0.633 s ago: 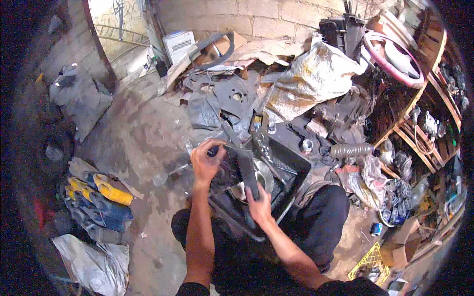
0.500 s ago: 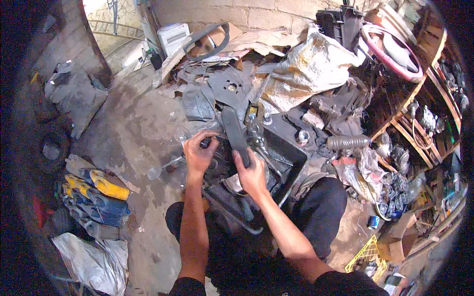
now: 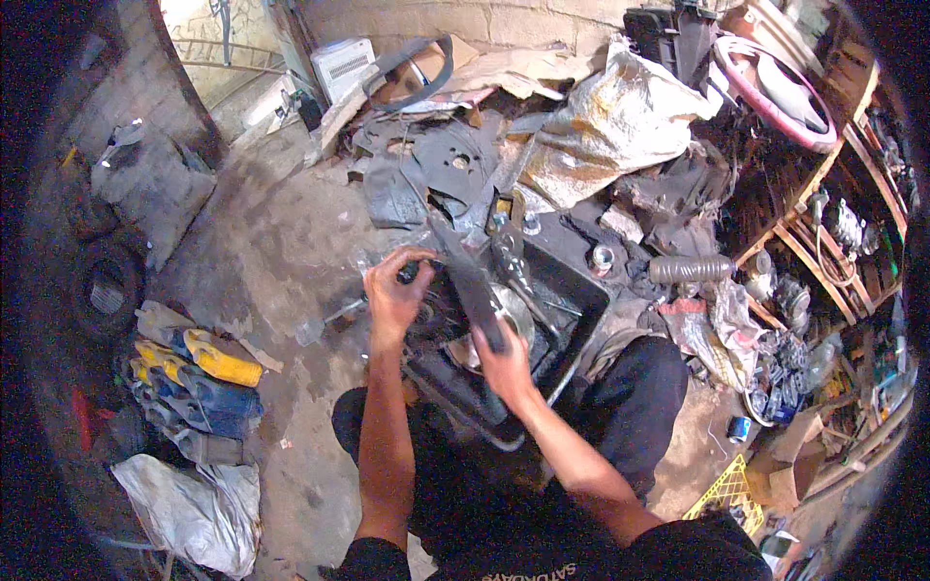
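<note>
My right hand (image 3: 506, 366) is closed round the near end of a long, flat, dark bar (image 3: 467, 290), whose far end points away from me; its exact kind does not show. To its left, my left hand (image 3: 395, 298) is curled with thumb and fingers round a small dark part (image 3: 408, 272), mostly hidden by the fingers. Both hands are over a black rectangular tray (image 3: 587, 324), which lies between my knees. Greasy metal parts (image 3: 510, 254) lie in the tray, partly covered by the bar and my right hand.
Dark flat scraps (image 3: 455, 165) and a dirty white sack (image 3: 620, 126) lie beyond the tray. Yellow-topped containers (image 3: 221, 356) are on the left. A plastic bottle (image 3: 692, 268), a blue can (image 3: 739, 429) and a yellow crate (image 3: 722, 489) lie to the right, near wooden shelving (image 3: 814, 261).
My right hand has drawn the bar slightly toward me and to the right, and the bar is blurred. My left hand stays closed in nearly the same place. The whole view has shifted a little.
</note>
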### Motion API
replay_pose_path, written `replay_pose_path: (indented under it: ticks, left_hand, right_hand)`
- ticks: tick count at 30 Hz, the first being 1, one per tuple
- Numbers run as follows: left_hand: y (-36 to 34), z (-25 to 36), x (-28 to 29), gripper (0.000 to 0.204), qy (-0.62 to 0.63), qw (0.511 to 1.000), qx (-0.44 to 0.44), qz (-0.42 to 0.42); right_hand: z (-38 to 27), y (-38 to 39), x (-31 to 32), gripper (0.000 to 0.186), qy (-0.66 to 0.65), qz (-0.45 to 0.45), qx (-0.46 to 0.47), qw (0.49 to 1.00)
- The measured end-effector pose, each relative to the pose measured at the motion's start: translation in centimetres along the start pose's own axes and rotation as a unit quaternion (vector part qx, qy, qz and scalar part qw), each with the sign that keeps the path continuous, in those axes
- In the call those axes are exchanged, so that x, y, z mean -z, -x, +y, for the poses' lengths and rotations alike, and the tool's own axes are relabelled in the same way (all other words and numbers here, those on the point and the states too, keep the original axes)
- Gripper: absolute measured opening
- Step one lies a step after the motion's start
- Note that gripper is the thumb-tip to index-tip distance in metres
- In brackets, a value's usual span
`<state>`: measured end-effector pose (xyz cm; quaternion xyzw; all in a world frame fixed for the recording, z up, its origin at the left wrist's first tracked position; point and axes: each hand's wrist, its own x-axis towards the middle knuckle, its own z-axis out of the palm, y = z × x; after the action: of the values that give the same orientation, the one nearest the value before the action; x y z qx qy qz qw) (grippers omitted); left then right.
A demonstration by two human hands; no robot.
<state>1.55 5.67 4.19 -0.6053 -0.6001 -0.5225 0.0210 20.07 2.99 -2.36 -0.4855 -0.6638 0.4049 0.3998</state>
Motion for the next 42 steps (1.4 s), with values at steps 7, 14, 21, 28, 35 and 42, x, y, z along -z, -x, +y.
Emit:
replay_pose_path:
  ticks: [7, 14, 21, 28, 35, 42]
  left_hand:
    - [-0.3, -0.4, -1.0, 0.014, 0.003, 1.0, 0.014, -0.013]
    - [-0.8, 0.2, -0.5, 0.013, 0.017, 1.0, -0.019, -0.004]
    - [-0.2, -1.0, -0.8, 0.013, 0.047, 0.998, 0.047, 0.015]
    - [-0.7, -0.4, -0.6, 0.012, 0.019, 0.999, 0.039, -0.005]
    - [-0.3, -0.6, -0.9, 0.013, -0.003, 0.999, 0.026, 0.018]
    - [-0.5, 0.0, -0.6, 0.016, -0.062, 0.997, -0.034, -0.004]
  right_hand:
    - [-0.1, -1.8, 0.0, 0.041, -0.005, 0.035, 0.02, 0.999]
    - [5.4, 3.4, -1.0, 0.032, -0.031, 0.059, -0.008, 0.998]
    - [-0.5, -3.5, 0.8, 0.039, -0.032, 0.1, -0.024, 0.994]
    - [4.9, 1.5, 1.8, 0.049, -0.105, 0.121, -0.121, 0.98]
    - [0.9, -0.7, 7.2, 0.055, -0.263, 0.066, -0.176, 0.946]
    - [3.8, -8.8, 17.4, 0.058, 0.334, -0.2, -0.084, 0.917]
